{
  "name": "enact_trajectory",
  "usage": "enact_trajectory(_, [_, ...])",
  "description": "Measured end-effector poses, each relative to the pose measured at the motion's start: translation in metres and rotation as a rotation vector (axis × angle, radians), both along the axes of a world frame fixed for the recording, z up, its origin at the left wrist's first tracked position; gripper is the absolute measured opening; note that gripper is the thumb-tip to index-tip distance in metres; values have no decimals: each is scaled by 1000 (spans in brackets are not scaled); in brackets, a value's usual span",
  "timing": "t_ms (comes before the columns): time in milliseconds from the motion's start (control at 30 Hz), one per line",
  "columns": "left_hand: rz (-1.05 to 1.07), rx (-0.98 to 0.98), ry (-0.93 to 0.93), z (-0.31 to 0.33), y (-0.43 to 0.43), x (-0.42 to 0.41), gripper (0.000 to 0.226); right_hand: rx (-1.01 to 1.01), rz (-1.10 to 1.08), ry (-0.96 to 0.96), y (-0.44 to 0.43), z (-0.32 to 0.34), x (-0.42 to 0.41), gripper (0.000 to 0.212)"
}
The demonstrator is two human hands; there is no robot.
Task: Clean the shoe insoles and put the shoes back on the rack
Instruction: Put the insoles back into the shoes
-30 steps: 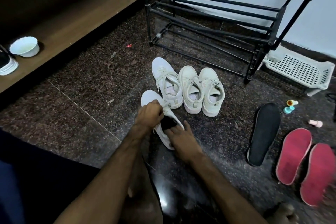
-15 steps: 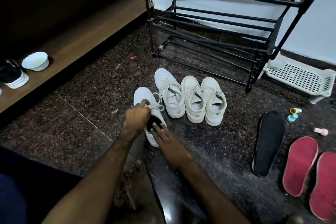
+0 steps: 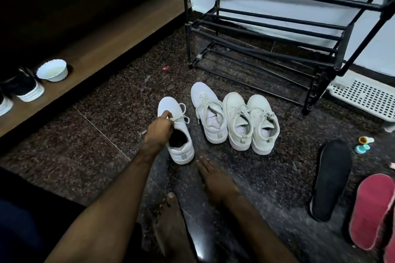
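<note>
Left hand [image 3: 159, 128] pinches the tongue-and-lace area of the near white sneaker [image 3: 170, 105], centre frame, on the floor [image 3: 96, 141] just left of the three other white shoes [image 3: 237, 121]. Right hand [image 3: 214, 178] lies flat on the floor below the heel, fingers straight, holding nothing, clear of the shoe. A dark insole [image 3: 178, 138] sits inside that sneaker's opening.

Handling guess: shoe is light, with a soft upper and a stiff sole, so grab it at the heel collar or across the tongue. The laces [image 3: 181, 116] are loose and could snag.

Black insole [image 3: 331, 179] and red insoles [image 3: 372, 211], lower right, look thin and floppy — take them mid-length.

Containers:
- White bowl [image 3: 52, 70] on the wooden ledge [image 3: 102, 49], upper left: contents can't tell.
- Perforated white basket [image 3: 363, 96] behind the rack [image 3: 277, 28], right edge: inside not visible.
</note>
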State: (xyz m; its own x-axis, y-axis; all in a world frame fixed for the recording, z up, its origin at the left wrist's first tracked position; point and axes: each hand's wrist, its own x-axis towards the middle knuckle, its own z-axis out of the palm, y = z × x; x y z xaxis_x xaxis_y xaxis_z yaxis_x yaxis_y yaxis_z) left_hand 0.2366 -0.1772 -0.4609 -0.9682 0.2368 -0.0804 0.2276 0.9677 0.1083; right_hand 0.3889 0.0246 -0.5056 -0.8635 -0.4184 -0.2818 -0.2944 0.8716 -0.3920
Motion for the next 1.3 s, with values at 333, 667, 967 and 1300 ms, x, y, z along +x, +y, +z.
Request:
enact_trajectory(333, [29, 133, 152, 7, -1, 20, 20, -99, -181, 56, 14, 11, -3, 72])
enact_trajectory(667, [-152, 226, 141, 19, 86, 27, 16, -170, -836, 125, 140, 21, 28, 56])
enact_trajectory(967, [-119, 100, -156, -14, 135, 29, 52, -3, -1510, -10, 218, 3, 92, 51])
enact_trajectory(1300, [-152, 113, -203, -9, 138, 93, 29, -159, -1783, 42, 217, -21, 92, 88])
